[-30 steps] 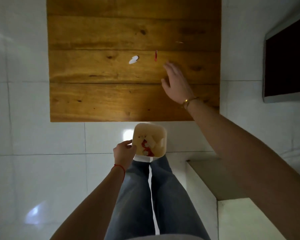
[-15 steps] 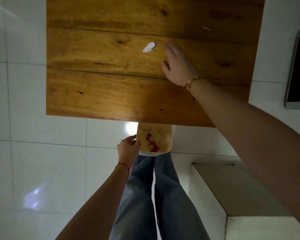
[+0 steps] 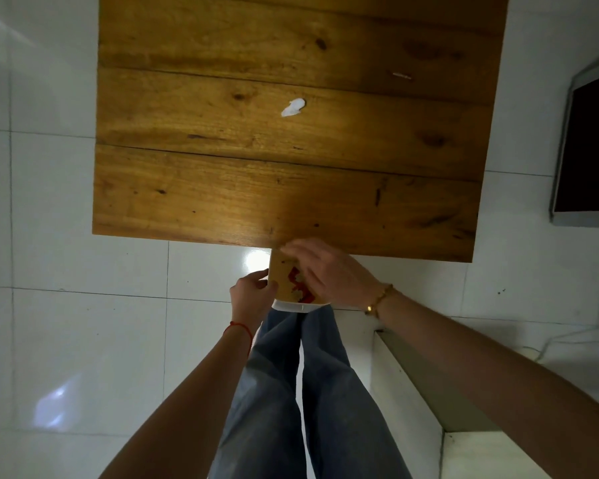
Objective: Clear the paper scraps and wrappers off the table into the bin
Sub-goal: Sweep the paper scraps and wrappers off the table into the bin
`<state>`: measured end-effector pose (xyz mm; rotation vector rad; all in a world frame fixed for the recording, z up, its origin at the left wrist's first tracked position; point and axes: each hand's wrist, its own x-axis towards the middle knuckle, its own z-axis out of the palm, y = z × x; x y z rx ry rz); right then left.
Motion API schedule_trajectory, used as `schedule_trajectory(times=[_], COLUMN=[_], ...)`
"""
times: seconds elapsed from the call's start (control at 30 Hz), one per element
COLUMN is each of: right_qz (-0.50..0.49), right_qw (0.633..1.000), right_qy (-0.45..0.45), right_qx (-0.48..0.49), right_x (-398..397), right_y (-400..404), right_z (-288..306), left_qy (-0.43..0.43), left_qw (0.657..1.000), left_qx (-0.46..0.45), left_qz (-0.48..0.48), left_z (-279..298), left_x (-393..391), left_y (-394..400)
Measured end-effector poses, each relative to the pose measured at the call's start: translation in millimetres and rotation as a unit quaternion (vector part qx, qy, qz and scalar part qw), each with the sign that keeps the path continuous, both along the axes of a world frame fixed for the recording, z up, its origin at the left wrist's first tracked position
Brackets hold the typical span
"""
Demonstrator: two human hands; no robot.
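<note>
A white paper scrap (image 3: 293, 108) lies near the middle of the wooden table (image 3: 222, 188). Farther back on the right lies a thin pale scrap (image 3: 402, 76). Just below the table's near edge I hold a small beige bin (image 3: 280, 283), with my left hand (image 3: 253, 295) gripping its left rim. Red wrappers (image 3: 300, 288) and pale scraps lie inside it. My right hand (image 3: 332, 274) hovers over the bin's mouth, fingers bent down and close together. Whether it holds anything is hidden.
White tiled floor surrounds the table. A dark screen in a grey frame (image 3: 588, 146) stands at the right. A white ledge (image 3: 412, 392) runs along the lower right, beside my legs in jeans (image 3: 291, 392).
My right hand has drawn back from the table's middle to above the bin. The red scrap seen on the table a second ago is no longer there. The bin sits closer under the table edge.
</note>
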<state>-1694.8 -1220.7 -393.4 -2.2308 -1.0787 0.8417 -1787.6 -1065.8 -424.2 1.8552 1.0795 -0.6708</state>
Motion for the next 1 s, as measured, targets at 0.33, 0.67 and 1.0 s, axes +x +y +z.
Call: schedule_trajectory(times=[0.33,0.67,1.0], right_qz=[-0.097,0.067,0.065], right_qw=[0.981,0.984,0.995], right_qy=[-0.114,-0.140,-0.051], right_qx=[-0.126,-0.088,-0.059], right_x=[181.1,85.4,-27.8], right_y=[65.4,21.2,-63.2], right_z=[-21.3,-21.3,-28.1], left_qy=[-0.001,-0.003,-0.004], left_qw=[1.000,1.000,1.000], left_qx=[0.003,-0.008,-0.018], left_qz=[0.003,0.001,-0.013], left_z=[-3.3,-0.7,2.5], left_x=[4.2,-0.5,-6.3], left_y=[4.6,-8.0,-37.5])
